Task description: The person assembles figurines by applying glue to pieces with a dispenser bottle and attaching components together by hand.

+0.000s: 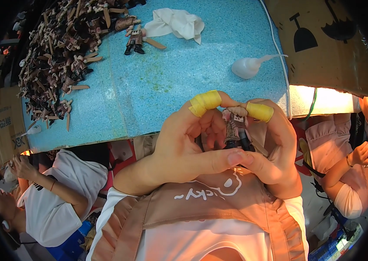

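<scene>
Between my two hands, close to the apron, is a small painted figurine with dark boots and a brownish, pale outfit. My left hand curls round it from the left, thumb across the boots and forefinger at the top. From the other side my right hand grips it too, its thumb meeting the left one at the bottom. Yellow tape wraps both forefingers. On the blue table beyond, a similar figurine lies with a flat wooden stick beside it.
A large heap of figurines with wooden sticks covers the table's left. Farther back lie a crumpled white cloth and a white squeeze bottle with a thin spout. Cardboard stands at right. Co-workers sit on both sides.
</scene>
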`<state>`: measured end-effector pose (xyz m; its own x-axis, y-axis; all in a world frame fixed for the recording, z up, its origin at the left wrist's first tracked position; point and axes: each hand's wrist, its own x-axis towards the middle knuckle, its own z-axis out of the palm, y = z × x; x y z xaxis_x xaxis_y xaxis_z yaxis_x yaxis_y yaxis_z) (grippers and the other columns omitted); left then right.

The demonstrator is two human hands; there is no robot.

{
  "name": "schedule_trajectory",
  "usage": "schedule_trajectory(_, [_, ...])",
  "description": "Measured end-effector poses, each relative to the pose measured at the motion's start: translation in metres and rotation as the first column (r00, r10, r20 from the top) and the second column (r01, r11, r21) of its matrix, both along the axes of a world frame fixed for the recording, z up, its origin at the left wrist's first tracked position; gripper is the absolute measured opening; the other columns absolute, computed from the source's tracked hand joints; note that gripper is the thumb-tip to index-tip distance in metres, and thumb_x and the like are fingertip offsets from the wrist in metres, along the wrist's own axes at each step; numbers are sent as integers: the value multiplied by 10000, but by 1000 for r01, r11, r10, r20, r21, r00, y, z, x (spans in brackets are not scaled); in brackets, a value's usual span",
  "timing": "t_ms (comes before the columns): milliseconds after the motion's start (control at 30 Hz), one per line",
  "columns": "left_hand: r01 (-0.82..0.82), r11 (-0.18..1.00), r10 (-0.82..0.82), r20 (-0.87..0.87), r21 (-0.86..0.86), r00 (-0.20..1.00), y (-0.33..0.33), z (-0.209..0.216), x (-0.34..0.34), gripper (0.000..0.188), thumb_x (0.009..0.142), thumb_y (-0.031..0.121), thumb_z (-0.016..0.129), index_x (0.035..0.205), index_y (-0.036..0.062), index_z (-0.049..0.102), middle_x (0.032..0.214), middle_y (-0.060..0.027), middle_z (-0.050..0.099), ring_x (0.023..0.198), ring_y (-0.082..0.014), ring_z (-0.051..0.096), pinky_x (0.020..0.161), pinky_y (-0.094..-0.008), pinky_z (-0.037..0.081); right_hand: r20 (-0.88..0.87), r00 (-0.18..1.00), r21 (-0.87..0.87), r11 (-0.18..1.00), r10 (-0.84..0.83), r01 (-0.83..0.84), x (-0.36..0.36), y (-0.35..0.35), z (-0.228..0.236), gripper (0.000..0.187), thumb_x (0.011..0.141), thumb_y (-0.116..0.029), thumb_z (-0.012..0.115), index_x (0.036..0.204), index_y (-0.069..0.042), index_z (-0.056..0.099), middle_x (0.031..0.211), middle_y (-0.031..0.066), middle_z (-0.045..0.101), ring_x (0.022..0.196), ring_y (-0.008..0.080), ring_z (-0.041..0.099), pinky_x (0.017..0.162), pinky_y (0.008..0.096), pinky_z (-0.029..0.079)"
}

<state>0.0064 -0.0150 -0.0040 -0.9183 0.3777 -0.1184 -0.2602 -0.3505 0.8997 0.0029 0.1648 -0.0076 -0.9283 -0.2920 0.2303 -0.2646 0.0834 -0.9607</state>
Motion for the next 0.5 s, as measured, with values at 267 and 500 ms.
schedule_trajectory(267, [-14,1000,14,24,15,1000,2,4,-3,646,685,153,779,1207,23,420,857,-17,566,645,-51,470,526,-163,353,-2,1000,-33,999,-11,11,0,-2,-1,605,618,-237,788,1063,70,515,904,146,547,815,238,536,736,316,446])
schedule_trajectory(500, [112,993,-108,69,-45,992,-4,5,-6,631,703,176,747,1195,-31,410,1113,-193,544,1027,-230,552,875,-323,452,-29,999,0,1000,-14,14,1,0,-2,604,614,-224,791,1064,70,516,903,146,547,813,233,537,735,315,447])
